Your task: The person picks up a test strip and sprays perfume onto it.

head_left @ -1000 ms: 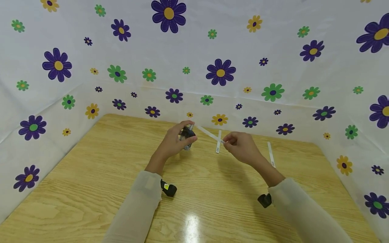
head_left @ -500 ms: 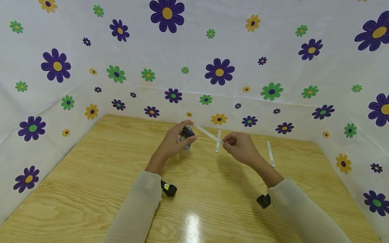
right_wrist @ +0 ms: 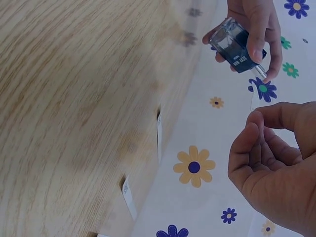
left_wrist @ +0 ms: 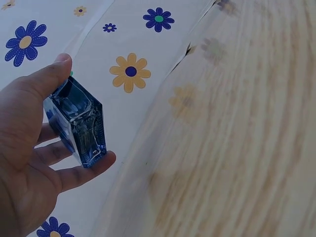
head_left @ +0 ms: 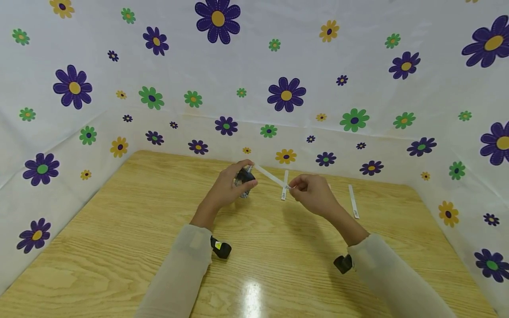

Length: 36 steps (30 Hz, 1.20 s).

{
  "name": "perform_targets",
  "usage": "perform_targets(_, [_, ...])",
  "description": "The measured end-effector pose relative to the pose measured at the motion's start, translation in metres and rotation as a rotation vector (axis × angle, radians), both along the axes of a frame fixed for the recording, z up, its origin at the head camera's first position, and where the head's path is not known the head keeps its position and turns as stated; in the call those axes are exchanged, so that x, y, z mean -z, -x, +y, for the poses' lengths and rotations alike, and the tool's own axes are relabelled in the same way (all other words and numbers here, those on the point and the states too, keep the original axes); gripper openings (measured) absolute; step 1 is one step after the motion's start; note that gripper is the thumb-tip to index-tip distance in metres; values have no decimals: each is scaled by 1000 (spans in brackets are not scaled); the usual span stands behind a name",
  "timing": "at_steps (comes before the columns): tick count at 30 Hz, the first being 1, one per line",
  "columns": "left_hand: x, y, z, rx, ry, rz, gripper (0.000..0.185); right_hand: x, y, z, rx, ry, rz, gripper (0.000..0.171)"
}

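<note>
My left hand (head_left: 224, 187) grips a dark blue glass perfume bottle (right_wrist: 236, 47). The index fingertip rests on its silver sprayer (right_wrist: 259, 72), and the thumb lies along the side. In the left wrist view the bottle (left_wrist: 81, 123) is tilted, its base towards the camera. To the right, my right hand (head_left: 316, 194) pinches the end of a narrow white paper strip (head_left: 270, 176) between thumb and index finger. The strip's far end reaches close to the sprayer; whether they touch I cannot tell.
A second white strip (head_left: 286, 176) with small print lies on the wooden table (head_left: 167, 212), below the held strip. Another strip (head_left: 354, 202) lies farther right. White flowered sheeting (head_left: 254, 66) rises behind the table and along both sides.
My left index fingertip sits slightly lower at the sprayer. The right hand and its strip have shifted a little left. The table strips have not moved.
</note>
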<state>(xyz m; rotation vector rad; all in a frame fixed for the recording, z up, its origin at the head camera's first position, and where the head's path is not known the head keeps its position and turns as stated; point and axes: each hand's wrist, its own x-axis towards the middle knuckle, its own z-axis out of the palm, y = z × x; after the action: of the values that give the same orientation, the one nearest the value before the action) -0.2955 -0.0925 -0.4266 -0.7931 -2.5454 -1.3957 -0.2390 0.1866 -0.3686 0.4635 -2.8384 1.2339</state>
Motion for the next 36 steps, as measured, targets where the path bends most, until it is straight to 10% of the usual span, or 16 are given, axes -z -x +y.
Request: perform_targets(36, [3, 0, -1, -27, 9, -44, 57, 3, -1, -4, -12, -5, -5, 15])
